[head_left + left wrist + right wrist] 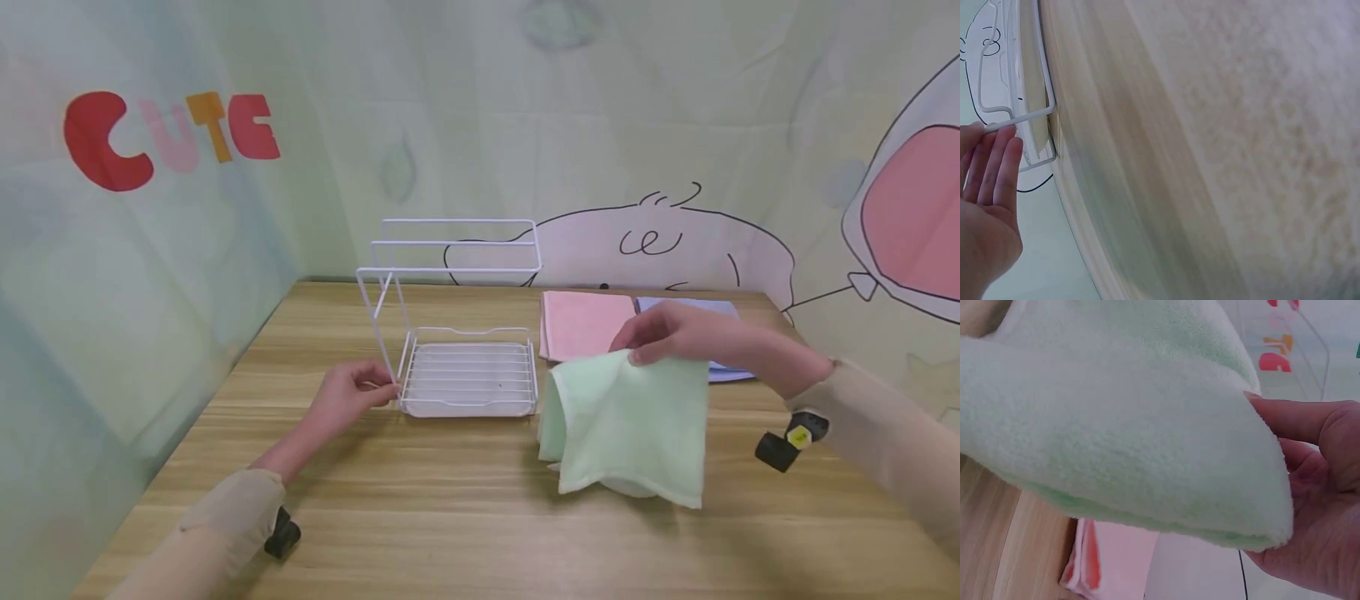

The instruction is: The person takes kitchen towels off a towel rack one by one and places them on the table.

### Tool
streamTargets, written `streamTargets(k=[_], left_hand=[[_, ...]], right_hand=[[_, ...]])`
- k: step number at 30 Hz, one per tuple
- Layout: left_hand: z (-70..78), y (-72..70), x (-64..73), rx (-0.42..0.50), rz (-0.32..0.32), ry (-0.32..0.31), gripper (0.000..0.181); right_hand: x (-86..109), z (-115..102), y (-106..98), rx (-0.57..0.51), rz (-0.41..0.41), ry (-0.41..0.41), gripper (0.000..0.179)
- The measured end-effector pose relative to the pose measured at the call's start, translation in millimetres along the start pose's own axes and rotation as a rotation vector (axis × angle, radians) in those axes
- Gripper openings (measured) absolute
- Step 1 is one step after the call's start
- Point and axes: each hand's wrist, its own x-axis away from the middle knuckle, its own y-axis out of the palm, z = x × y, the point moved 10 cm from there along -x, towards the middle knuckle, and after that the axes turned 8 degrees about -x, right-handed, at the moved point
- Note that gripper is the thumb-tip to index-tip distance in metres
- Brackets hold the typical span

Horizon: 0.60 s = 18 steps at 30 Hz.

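My left hand [347,393] pinches the lower front corner of a white wire rack [450,270], thumb and fingertips on the thin upright. In the left wrist view the hand [991,187] holds the same white wire [1025,117]. The rack stands on the table, with bars above and a slatted tray [471,379] at its base. To its right, my right hand [678,333] grips a pale green towel [630,425] by its upper edge, so the cloth hangs down in folds. The right wrist view shows the thumb on the towel [1129,437]; the other fingers are partly behind it.
A folded pink towel [588,323] lies at the back of the wooden table [420,517]. Right of it is a folded blue towel [690,306], partly hidden by my right hand. Under the green towel's lower edge shows something whitish [630,487]. A printed curtain [450,108] hangs behind.
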Motion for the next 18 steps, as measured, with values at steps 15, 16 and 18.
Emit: streamTargets(k=[15, 16, 18], left_hand=[[0.1, 0.0, 0.6, 0.006, 0.002, -0.019, 0.012], [0.4, -0.1, 0.6, 0.006, 0.002, -0.017, 0.012], [0.4, 0.0, 0.6, 0.009, 0.002, -0.017, 0.013]], right_hand=[[-45.2, 58, 6, 0.124, 0.054, -0.132, 0.02], [-47.2, 61, 5, 0.121, 0.06, -0.129, 0.02], [-50.6, 66, 4, 0.12, 0.074, -0.127, 0.021]])
